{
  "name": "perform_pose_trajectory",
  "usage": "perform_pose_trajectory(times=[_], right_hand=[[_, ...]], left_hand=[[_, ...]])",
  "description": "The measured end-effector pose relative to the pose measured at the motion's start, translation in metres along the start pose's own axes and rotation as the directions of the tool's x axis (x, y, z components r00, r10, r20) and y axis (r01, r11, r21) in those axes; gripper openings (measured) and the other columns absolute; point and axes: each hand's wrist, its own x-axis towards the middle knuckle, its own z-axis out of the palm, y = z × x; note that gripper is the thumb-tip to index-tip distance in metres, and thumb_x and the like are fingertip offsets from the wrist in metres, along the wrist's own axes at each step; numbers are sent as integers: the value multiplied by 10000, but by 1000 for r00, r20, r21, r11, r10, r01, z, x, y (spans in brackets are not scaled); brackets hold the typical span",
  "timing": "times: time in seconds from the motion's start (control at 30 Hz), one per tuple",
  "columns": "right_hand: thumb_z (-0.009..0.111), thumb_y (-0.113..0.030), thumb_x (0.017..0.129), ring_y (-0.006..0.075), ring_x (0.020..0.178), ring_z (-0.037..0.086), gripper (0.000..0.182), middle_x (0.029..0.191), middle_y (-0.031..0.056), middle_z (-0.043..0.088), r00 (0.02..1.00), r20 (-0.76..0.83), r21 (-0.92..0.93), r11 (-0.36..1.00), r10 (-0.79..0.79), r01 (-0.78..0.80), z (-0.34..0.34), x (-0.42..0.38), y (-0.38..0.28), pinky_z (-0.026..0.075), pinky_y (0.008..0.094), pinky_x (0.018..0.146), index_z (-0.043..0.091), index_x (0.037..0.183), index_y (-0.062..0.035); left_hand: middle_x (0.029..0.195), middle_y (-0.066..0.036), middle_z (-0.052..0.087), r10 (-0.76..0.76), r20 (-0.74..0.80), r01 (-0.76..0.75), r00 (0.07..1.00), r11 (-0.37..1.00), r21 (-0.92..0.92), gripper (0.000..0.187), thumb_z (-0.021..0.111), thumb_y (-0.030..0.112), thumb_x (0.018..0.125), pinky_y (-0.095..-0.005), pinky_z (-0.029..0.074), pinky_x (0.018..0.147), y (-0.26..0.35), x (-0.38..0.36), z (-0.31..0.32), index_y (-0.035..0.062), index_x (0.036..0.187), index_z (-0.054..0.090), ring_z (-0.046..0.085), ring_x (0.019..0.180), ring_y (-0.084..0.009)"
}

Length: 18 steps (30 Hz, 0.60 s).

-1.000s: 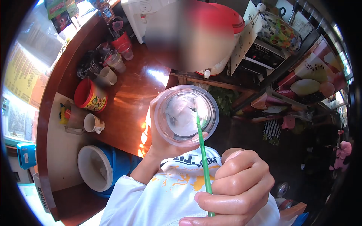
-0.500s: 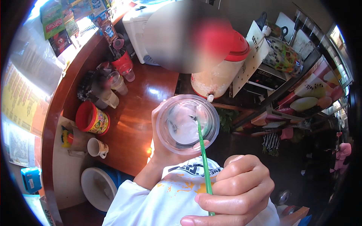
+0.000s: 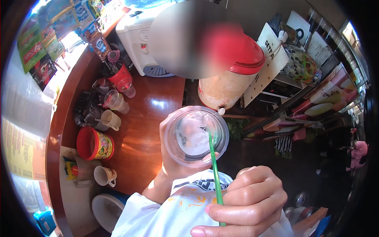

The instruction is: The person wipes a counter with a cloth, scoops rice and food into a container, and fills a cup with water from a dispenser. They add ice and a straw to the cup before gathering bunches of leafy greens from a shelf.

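A clear plastic cup [image 3: 179, 154] with a whitish content is wrapped by my left hand [image 3: 167, 152], its fingers partly visible through the cup wall. A green straw [image 3: 216, 173] slants down from inside the cup. Its lower end lies between the thumb and curled fingers of my right hand [image 3: 250, 199], close to the white shirt [image 3: 162, 215].
On the brown counter [image 3: 142, 138] at the left stand a mug [image 3: 103, 175], a red tub [image 3: 87, 143] and plastic cups [image 3: 115, 100]. A water dispenser [image 3: 132, 45] and a red-lidded jug [image 3: 221, 89] are behind. A white bin [image 3: 106, 211] sits lower left.
The view has shifted a little, so the counter things appear moved. The cup sits slightly lower in view, still in my left hand, and the straw stays in my right hand.
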Motion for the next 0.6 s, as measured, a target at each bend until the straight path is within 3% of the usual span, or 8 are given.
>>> perform_pose_trajectory(times=[0.13, 0.43, 0.53, 0.6], right_hand=[[671, -185, 837, 55, 523, 463, 108, 721, -9, 580, 963, -231, -91, 989, -137, 119, 25, 9, 24, 331, 177, 446, 711, 890, -101], [676, -189, 839, 72, 523, 488, 133, 739, 6, 597, 988, -142, -104, 994, -59, 45, 26, 12, 61, 348, 185, 440, 708, 920, -89], [692, -179, 814, 66, 531, 509, 124, 755, 14, 626, 997, -57, -107, 993, 46, -52, 21, 19, 72, 361, 182, 439, 722, 895, -91], [731, -159, 757, 39, 534, 521, 95, 754, 11, 654, 988, -139, -159, 984, 61, -83, 32, 3, 90, 347, 166, 446, 748, 824, -95]], left_hand=[[1230, -175, 455, -45, 12, 45, 999, 999, 16, 944, 885, 125, 528, -375, 424, 932, -11, 10, -6, 20, 1270, 311, 514, 1096, -256], [1225, -171, 467, -91, -46, 87, 995, 993, -77, 925, 882, 102, 519, -364, 436, 936, -44, 26, -10, 18, 1258, 331, 521, 1102, -243], [1207, -164, 485, -66, 24, 63, 998, 990, 126, 889, 871, 87, 530, -366, 440, 934, -51, 37, -18, 3, 1251, 357, 526, 1096, -233], [1200, -154, 493, -138, -19, 139, 990, 986, 96, 855, 858, 87, 549, -365, 445, 932, -63, 36, -18, -7, 1244, 370, 532, 1085, -227]])
